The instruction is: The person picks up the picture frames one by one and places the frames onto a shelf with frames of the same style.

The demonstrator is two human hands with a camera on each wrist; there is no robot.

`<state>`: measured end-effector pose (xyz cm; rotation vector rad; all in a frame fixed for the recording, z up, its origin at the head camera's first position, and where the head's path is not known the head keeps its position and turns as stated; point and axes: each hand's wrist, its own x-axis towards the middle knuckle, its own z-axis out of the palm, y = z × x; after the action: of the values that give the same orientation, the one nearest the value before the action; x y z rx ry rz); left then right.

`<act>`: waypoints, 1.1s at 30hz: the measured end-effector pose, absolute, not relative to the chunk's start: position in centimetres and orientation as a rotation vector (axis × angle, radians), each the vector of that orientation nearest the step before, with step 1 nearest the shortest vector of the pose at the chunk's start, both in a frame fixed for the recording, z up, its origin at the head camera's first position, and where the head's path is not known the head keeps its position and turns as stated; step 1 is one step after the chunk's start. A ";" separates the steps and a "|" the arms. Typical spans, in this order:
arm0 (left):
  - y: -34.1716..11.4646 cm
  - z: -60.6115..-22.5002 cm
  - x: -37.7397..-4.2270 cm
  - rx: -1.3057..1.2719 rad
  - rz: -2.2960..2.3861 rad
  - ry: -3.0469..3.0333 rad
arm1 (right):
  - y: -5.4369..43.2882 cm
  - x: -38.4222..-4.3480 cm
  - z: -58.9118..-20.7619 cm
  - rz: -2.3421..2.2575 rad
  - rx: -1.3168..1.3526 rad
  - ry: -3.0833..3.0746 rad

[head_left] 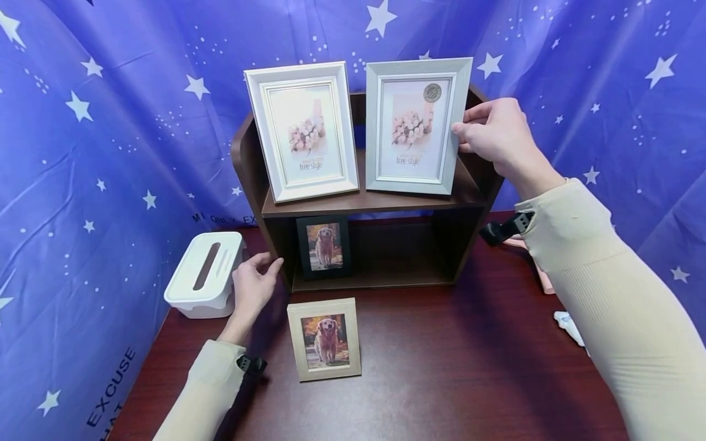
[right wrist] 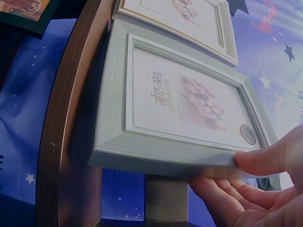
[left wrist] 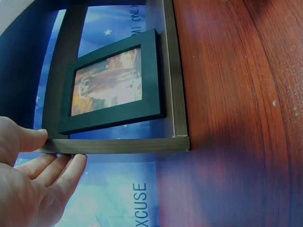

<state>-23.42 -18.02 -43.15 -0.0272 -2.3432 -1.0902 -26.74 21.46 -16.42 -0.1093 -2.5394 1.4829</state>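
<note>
White slotted box (head_left: 184, 282): just beside your left hand (head_left: 255, 285); mind its edge when you draw back.
Left hand: thumb and fingers pinch the left side panel of the brown shelf (head_left: 397, 274); a light hold should steady it.
White frame (head_left: 306, 131): on the upper board; don't knock its right edge.
Black frame (head_left: 324, 247): lower compartment, left end; the wider room is to its right.
Beige frame (head_left: 324, 340): on the tabletop (head_left: 430, 367), before the shelf; lift over it, not through.
Pale green frame (head_left: 417, 125): upper level, a narrow gap from the white one, its foot near the board's front edge; best seat it squarely.
Right hand (head_left: 493, 131): grips that frame's right edge, thumb in front, fingers behind; release only once it stands alone.
</note>
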 end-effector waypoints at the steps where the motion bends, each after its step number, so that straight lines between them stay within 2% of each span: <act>1: -18.0 -43.1 -23.4 -0.026 -1.091 -2.344 | 21.5 -26.7 -16.4 1.476 -0.114 -2.543; 21: -17.9 -43.2 -23.4 -0.026 -1.099 -2.341 | 21.3 -26.7 -17.5 0.987 -0.131 -2.632; 33: -17.9 -43.0 -23.2 -0.034 -1.088 -2.339 | 21.0 -26.7 -18.0 0.928 -0.125 -2.635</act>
<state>-23.24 -17.93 -43.03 -0.0337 -2.3387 -1.0882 -26.72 21.00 -17.96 -0.1250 -2.6355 0.9275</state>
